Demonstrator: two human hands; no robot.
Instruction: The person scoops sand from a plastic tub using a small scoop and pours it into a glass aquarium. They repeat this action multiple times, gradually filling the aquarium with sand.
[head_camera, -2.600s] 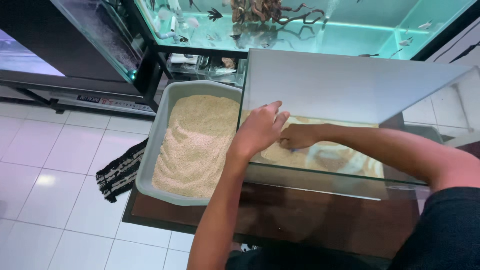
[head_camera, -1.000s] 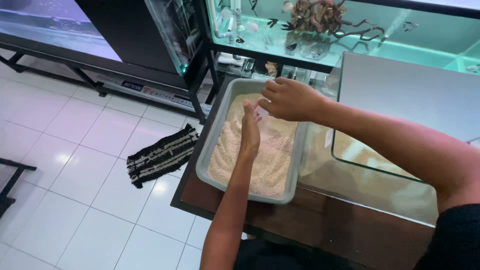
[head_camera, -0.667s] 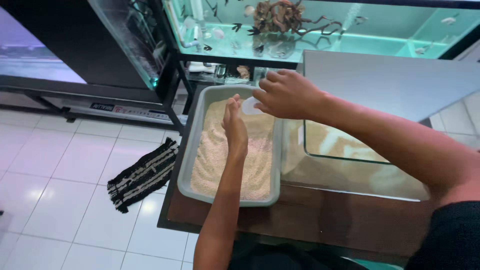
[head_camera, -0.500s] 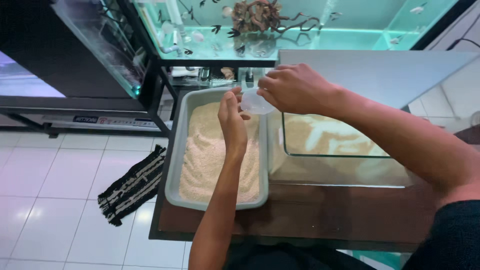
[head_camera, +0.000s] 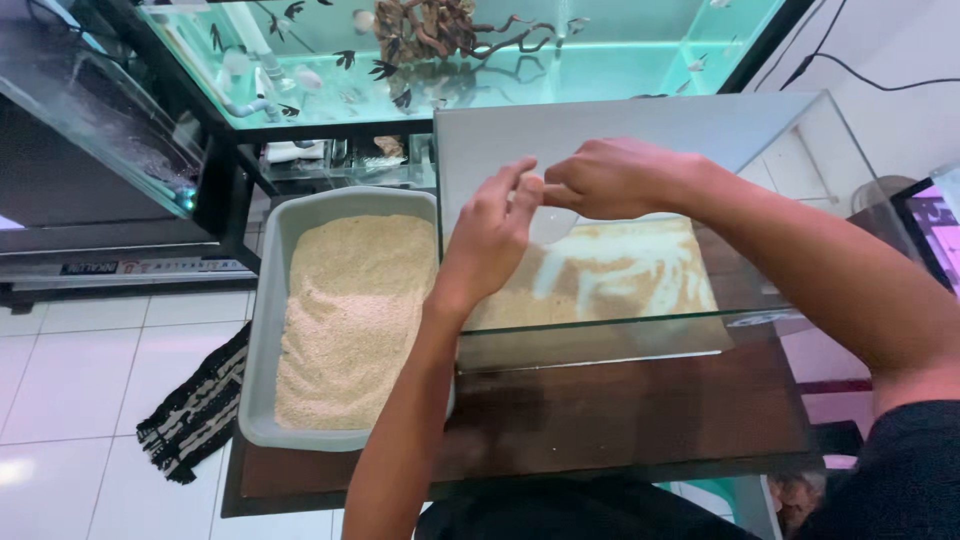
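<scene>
The small clear plastic cup (head_camera: 553, 222) that you hold now hangs over the open top of the clear glass tank (head_camera: 640, 130), above the tank's left end; half a second ago it was over the seam between the tray and the tank, and a second ago over the tray itself. Your right hand (head_camera: 612, 177) grips the cup's rim from above with curled fingers, and your left hand (head_camera: 492, 232) pinches or steadies its left side with thumb and fingertips; the cup is so clear that its lower edge is hard to make out. Both hands have moved rightward together since then and are touching at the fingertips.

Under the cup, the thin layer of pale beige sand (head_camera: 610, 272) on the tank floor shows bare streaks in the middle. The tank stands on the right part of the dark brown wooden table (head_camera: 620, 420), its front wall near the table's front edge.

Just left of the tank, touching or nearly touching it, the grey rectangular plastic tray (head_camera: 262, 330) filled with the same beige sand takes up the table's left end, its near corner close to the front left corner.

Beyond the table's far edge a lit aquarium with driftwood and dark fish (head_camera: 440, 45) stands, and a black-and-white striped mat (head_camera: 195, 410) lies on the white tiled floor (head_camera: 70, 400).
</scene>
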